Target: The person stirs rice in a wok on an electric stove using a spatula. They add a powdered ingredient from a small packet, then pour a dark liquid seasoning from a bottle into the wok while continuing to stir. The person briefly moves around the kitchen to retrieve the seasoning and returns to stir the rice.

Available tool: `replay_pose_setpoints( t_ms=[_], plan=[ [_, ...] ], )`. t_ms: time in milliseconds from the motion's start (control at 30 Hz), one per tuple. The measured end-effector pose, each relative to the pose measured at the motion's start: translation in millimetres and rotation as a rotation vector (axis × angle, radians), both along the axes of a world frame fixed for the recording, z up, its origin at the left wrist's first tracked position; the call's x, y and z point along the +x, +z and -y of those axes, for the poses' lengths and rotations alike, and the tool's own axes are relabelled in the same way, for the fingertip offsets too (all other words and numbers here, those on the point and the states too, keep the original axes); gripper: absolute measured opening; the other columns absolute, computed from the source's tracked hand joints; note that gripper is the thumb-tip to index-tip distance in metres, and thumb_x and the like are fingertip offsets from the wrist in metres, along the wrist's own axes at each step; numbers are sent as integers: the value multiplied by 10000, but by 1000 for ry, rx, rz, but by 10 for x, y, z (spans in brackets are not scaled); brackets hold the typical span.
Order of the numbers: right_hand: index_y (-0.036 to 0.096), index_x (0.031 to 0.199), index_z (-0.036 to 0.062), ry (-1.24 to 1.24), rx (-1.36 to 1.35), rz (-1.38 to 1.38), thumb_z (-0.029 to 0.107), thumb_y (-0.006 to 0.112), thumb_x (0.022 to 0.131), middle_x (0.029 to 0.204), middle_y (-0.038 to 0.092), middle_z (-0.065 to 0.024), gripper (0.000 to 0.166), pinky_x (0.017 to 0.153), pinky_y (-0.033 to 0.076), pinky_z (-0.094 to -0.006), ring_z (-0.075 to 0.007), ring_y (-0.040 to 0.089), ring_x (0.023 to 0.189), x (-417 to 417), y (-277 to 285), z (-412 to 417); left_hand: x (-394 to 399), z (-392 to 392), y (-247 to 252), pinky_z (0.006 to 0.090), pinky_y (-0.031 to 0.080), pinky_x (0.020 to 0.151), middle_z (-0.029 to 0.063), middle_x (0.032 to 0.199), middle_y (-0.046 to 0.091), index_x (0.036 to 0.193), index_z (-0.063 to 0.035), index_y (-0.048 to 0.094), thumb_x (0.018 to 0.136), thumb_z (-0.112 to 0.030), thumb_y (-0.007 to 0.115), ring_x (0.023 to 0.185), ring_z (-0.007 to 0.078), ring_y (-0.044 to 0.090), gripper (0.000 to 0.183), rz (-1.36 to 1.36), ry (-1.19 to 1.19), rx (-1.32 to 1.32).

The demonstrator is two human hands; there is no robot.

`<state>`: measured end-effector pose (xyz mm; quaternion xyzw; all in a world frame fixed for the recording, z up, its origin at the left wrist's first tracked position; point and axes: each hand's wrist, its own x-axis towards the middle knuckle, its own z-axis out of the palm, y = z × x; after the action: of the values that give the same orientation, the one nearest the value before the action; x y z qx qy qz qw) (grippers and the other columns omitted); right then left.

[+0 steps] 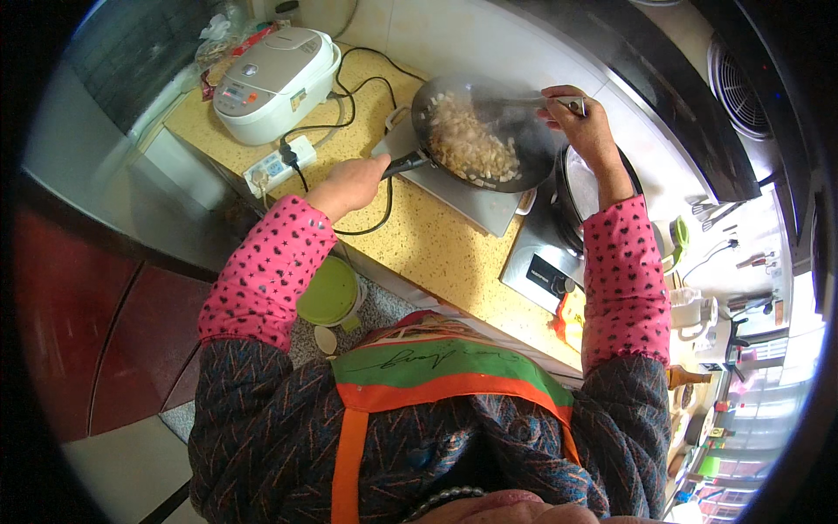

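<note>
My left hand (350, 187) is closed around the black handle (404, 164) of a dark wok (537, 154). Pale, lightly browned chopped pieces of food (461, 134) lie in the wok, mostly toward its left and front, and steam rises from them. At the far right rim, my right hand (579, 121) grips the metal-ended handle of a cooking utensil (517, 103). Its working end is blurred by steam, so its shape cannot be told. Under the wok is a flat silver electric cooker (458, 203) with light side handles.
A white rice cooker (278, 82) stands at the left of the speckled yellow counter (432, 255). Black cables run from a white power strip (280, 165) near the wok handle. Beneath my right wrist is a dark pot (582, 180) on a gas stove (533, 262). A green-lidded bucket (329, 291) stands below.
</note>
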<state>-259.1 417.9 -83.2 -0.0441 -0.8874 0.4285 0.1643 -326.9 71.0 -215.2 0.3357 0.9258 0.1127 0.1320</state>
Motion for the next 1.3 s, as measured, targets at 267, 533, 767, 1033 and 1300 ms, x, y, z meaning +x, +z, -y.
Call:
replay_pose_setpoints(
  t_ms=[267,533,767,1033,1300],
  plan=[
    [668,1115,68,48,168,-73,95,633,913,883,707,-111,206,760,520,-302,-174,656,795,-303,-586,-400,-66,-31,-5,516,497,747,224,908,654,1115,-40,495,877,-12,476,864,412,649,240,2,-6,-11],
    [637,1151,53,704,621,-6,4,625,855,1113,646,-192,300,875,526,-399,-361,650,1012,388,79,345,-77,15,-65,506,513,732,205,901,668,1122,-37,497,900,-21,458,864,393,664,225,-55,-30,-17],
    [637,1141,45,642,700,107,-3,630,846,1126,634,-209,300,794,548,-413,-385,667,937,1258,534,571,-49,6,-38,523,495,723,234,884,649,1128,-27,490,866,-6,501,844,426,641,263,-7,-20,-16],
    [639,1141,33,414,650,-90,19,653,794,1009,659,-198,347,755,538,-417,-397,650,863,673,-291,476,-14,-37,64,489,522,765,184,961,681,1137,-30,493,920,-37,466,917,366,671,219,-25,-44,-67],
    [667,955,-27,-258,108,115,212,639,912,782,697,-104,244,617,563,-283,-166,702,740,402,322,-149,146,-83,51,503,522,730,190,889,678,1081,-22,503,925,-61,460,857,382,674,166,-11,-5,-33]
  ],
)
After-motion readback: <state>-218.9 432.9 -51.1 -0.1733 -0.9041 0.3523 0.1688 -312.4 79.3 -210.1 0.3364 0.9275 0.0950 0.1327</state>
